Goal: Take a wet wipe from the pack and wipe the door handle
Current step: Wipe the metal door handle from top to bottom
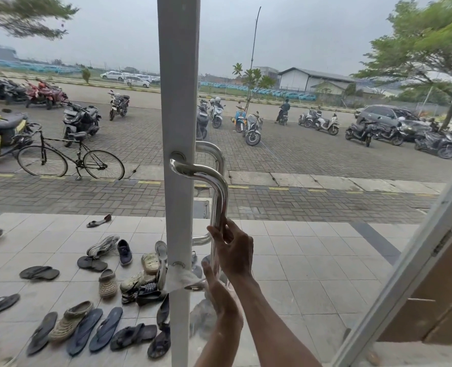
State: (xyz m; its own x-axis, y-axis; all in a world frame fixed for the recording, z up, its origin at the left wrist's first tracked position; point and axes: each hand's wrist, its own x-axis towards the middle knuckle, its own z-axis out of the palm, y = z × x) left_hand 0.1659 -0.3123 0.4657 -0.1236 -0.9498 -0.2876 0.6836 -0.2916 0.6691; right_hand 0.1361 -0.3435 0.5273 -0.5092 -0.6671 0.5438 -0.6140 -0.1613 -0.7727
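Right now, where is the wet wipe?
In the head view, the thin white wet wipe is low in the middle, wrapped around the bottom end of the shiny curved metal door handle by the white door frame, held by the left hand.

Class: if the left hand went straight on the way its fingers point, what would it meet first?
The left hand points up along the handle, so it would probably meet the right hand gripping the bar just above; depth is unclear.

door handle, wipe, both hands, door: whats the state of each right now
door handle: upright chrome bar, gripped low down
wet wipe: unfolded, pressed around the handle's lower mount
right hand: closed around the handle's bar
left hand: pinching the wipe's end
door frame: upright, glass on both sides
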